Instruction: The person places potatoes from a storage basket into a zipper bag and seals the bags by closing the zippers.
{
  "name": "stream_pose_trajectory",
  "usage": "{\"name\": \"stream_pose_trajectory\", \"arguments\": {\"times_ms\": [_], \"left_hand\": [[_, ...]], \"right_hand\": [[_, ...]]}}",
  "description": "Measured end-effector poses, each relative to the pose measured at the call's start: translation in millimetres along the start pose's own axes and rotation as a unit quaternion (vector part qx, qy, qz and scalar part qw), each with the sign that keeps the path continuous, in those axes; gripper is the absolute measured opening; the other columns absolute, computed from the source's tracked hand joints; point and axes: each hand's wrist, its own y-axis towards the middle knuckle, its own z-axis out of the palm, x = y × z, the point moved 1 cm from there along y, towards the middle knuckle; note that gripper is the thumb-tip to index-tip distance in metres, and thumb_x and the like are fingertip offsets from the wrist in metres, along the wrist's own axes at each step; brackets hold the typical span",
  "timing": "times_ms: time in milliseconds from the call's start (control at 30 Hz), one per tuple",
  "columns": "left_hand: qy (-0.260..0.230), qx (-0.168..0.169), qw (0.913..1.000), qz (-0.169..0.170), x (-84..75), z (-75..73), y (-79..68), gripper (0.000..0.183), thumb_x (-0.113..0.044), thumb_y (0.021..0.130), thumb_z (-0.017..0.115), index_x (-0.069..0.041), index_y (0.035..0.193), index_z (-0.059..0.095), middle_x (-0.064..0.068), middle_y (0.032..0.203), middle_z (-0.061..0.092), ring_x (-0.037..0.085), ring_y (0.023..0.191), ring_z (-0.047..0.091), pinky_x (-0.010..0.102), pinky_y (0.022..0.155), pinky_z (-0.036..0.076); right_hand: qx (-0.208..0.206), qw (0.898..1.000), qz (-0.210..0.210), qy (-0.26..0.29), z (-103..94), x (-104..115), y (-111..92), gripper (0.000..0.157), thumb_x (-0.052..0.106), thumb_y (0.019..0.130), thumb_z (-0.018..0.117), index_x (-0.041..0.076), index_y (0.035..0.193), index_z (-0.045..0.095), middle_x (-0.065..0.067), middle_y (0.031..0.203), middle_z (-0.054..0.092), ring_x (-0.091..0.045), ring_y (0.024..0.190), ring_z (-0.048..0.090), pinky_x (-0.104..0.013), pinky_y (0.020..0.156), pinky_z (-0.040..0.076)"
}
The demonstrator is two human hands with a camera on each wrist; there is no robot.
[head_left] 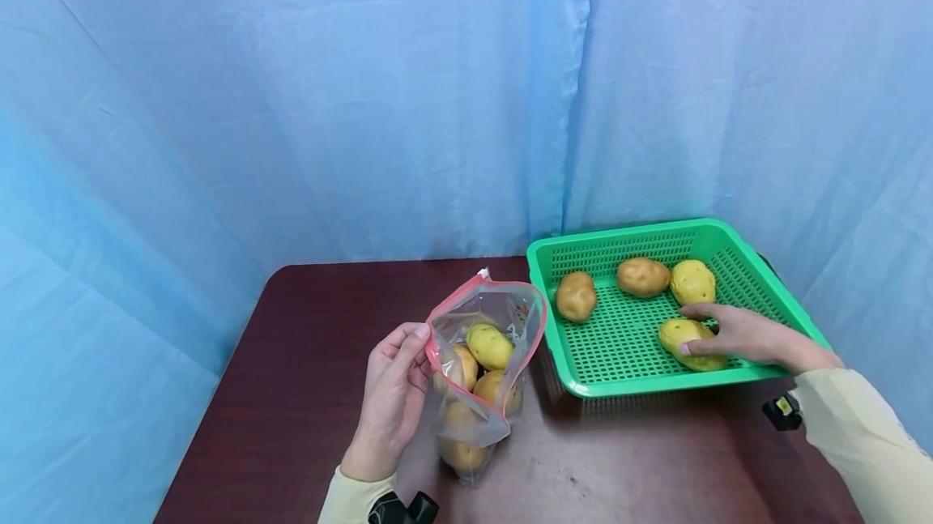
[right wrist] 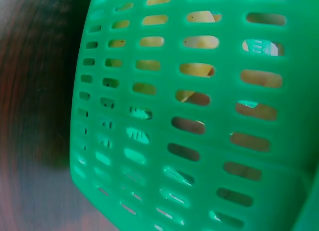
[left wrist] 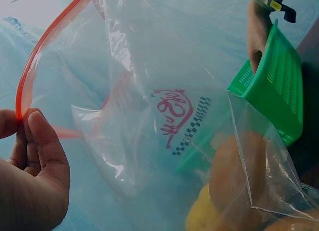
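Observation:
My left hand (head_left: pixel 394 398) pinches the red rim of a clear zip bag (head_left: pixel 503 299) between thumb and fingers. The bag stands on the table with its mouth open, and several potatoes lie inside, a yellow one (head_left: pixel 489 346) on top. In the left wrist view, red lettering and a checkered strip show on the bag's film (left wrist: pixel 149 52). On the right, my right hand (head_left: pixel 751 338) grips a yellowish potato (head_left: pixel 672 334) inside the green basket (head_left: pixel 627 346), thumb and fingers curled about it. In the right wrist view the basket's slotted wall (right wrist: pixel 164 106) hides most of that hand.
Two brown potatoes (head_left: pixel 576 297) and another yellow one (head_left: pixel 692 282) lie in the basket, toward its back and left side. Basket and bag stand close together on a dark reddish table (head_left: pixel 321 362). Blue curtains (head_left: pixel 408 103) hang behind the table and at its sides.

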Motion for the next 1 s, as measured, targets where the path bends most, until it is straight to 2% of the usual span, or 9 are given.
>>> {"name": "stream_pose_trajectory", "arguments": {"times_ms": [300, 500, 667, 833, 1000], "left_hand": [[-0.002, -0.003, 1.0, -0.003, -0.2, 0.5, 1.2, 0.016, -0.003, 0.103, 0.056, -0.008, 0.093, 0.068, -0.001, 0.08, 0.065, 0.005, 0.07, 0.063, 0.017, 0.064, 0.054], [-0.002, -0.004, 1.0, 0.0, -0.8, -0.1, 0.3, 0.017, -0.003, 0.103, 0.055, -0.008, 0.094, 0.068, -0.001, 0.081, 0.066, 0.005, 0.07, 0.063, 0.017, 0.064, 0.054], [-0.004, -0.009, 1.0, -0.001, -1.0, -1.9, -0.4, 0.016, -0.003, 0.103, 0.056, -0.007, 0.094, 0.068, -0.001, 0.08, 0.066, 0.005, 0.071, 0.063, 0.018, 0.065, 0.054], [-0.005, -0.011, 0.9999, -0.002, -0.1, -1.7, 0.4, 0.015, -0.004, 0.103, 0.057, -0.008, 0.093, 0.068, -0.001, 0.08, 0.066, 0.006, 0.071, 0.063, 0.018, 0.065, 0.054], [-0.01, -0.008, 0.9999, -0.001, 1.1, 0.9, 1.7, 0.017, -0.002, 0.102, 0.057, -0.008, 0.091, 0.068, -0.001, 0.079, 0.065, 0.006, 0.07, 0.063, 0.018, 0.064, 0.053]], "right_hand": [[0.014, 1.0, 0.018, -0.002, 2.8, 0, 3, 0.08, 0.048, 0.091, 0.077, -0.006, 0.145, 0.05, -0.034, 0.14, 0.054, -0.054, 0.125, 0.052, -0.06, 0.09, 0.05], [0.001, 1.0, 0.007, -0.017, 3.2, -1, 5, 0.077, 0.047, 0.088, 0.08, -0.004, 0.141, 0.055, -0.026, 0.132, 0.061, -0.037, 0.111, 0.062, -0.045, 0.079, 0.052], [-0.023, 1.0, 0.01, -0.02, 0.9, 3, 5, 0.076, 0.044, 0.088, 0.082, -0.002, 0.143, 0.054, -0.016, 0.118, 0.068, -0.023, 0.093, 0.06, -0.038, 0.071, 0.047], [-0.057, 0.998, 0.007, -0.004, -7.3, 14, -2, 0.074, 0.034, 0.09, 0.08, 0.0, 0.148, 0.049, -0.007, 0.104, 0.066, -0.017, 0.078, 0.054, -0.033, 0.061, 0.044], [-0.114, 0.993, -0.012, -0.002, -17.6, 30, -12, 0.072, 0.033, 0.091, 0.081, 0.004, 0.149, 0.049, -0.015, 0.116, 0.063, -0.019, 0.084, 0.057, -0.03, 0.059, 0.047]]}}
